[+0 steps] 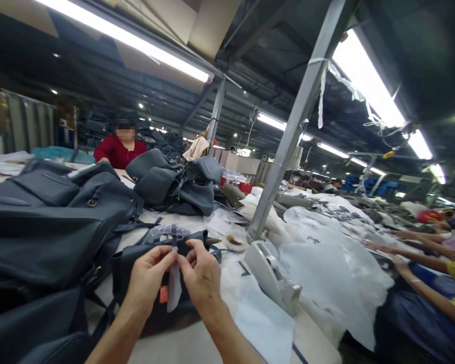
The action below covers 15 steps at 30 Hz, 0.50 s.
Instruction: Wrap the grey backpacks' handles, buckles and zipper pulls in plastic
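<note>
My left hand (147, 275) and my right hand (202, 275) meet in front of me, thumbs and fingers pinched together on a narrow dark strap (174, 233). A thin whitish wrapping strip (174, 292) hangs down from between my fingertips. Behind my hands a dark bag (125, 268) lies on the table, partly hidden by them. A small orange tag (163, 294) shows against the bag, beside the strip. Clear crinkled plastic (155, 232) rests at the bag's top edge.
Dark bags (41, 227) are piled at left, with more bags (178, 182) ahead. A metal post (288, 136) rises beside a grey tape dispenser (269, 275). White plastic bags (326, 258) spread rightward. A co-worker in red (121, 151) is opposite; another person's arms (417, 273) reach in from the right.
</note>
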Available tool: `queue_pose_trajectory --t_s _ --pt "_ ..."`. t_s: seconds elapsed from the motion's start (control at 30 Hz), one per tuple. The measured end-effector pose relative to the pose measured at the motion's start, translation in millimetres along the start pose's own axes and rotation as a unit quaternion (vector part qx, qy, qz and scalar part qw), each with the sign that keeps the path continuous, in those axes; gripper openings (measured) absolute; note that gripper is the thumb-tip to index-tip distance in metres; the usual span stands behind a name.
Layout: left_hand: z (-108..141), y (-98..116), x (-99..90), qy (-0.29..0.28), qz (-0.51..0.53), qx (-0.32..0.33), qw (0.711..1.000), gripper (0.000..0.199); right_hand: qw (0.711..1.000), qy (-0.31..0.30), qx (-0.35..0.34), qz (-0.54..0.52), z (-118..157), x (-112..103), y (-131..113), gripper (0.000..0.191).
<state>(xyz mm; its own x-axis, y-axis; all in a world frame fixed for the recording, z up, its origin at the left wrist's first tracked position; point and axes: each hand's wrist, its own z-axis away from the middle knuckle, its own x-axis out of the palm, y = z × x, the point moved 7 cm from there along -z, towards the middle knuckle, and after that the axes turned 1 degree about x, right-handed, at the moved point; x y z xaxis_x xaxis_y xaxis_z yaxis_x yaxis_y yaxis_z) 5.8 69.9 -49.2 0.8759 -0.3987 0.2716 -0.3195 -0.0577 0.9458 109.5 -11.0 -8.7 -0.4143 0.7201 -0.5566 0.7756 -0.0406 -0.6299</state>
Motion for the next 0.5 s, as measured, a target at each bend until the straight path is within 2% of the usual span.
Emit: queue_pose_trajectory --t_s 0.07,0.13,0.2,0.27,0.37,0.43,0.5 --pt "3 -3 1.6 0.005 0.002 -0.022 1.0 0.04 1.0 -0.027 -0.012 0.006 0 -10 7 0.024" --pt "5 -5 0.6 0.023 -0.002 -0.047 0.999 0.043 0.999 -0.036 -0.008 0.031 -3 -36 29 0.019" --pt "6 -4 -0.3 0.033 -0.003 -0.058 0.998 0.045 0.997 -0.01 0.027 0.069 -8 -80 68 0.025" --pt "5 0 0.3 0.028 0.005 -0.056 0.998 0.044 0.989 0.015 0.081 0.121 -13 -131 118 0.029" --pt "3 3 1.5 0.023 0.02 -0.057 0.998 0.044 0.968 0.007 0.162 0.191 -14 -189 188 0.026" --pt "3 4 0.9 0.031 0.026 -0.056 0.998 0.045 0.956 -0.018 0.199 0.215 -11 -208 222 0.028" --pt "3 3 -0.5 0.041 0.026 -0.054 0.997 0.047 0.949 -0.031 0.22 0.222 -7 -215 241 0.029"
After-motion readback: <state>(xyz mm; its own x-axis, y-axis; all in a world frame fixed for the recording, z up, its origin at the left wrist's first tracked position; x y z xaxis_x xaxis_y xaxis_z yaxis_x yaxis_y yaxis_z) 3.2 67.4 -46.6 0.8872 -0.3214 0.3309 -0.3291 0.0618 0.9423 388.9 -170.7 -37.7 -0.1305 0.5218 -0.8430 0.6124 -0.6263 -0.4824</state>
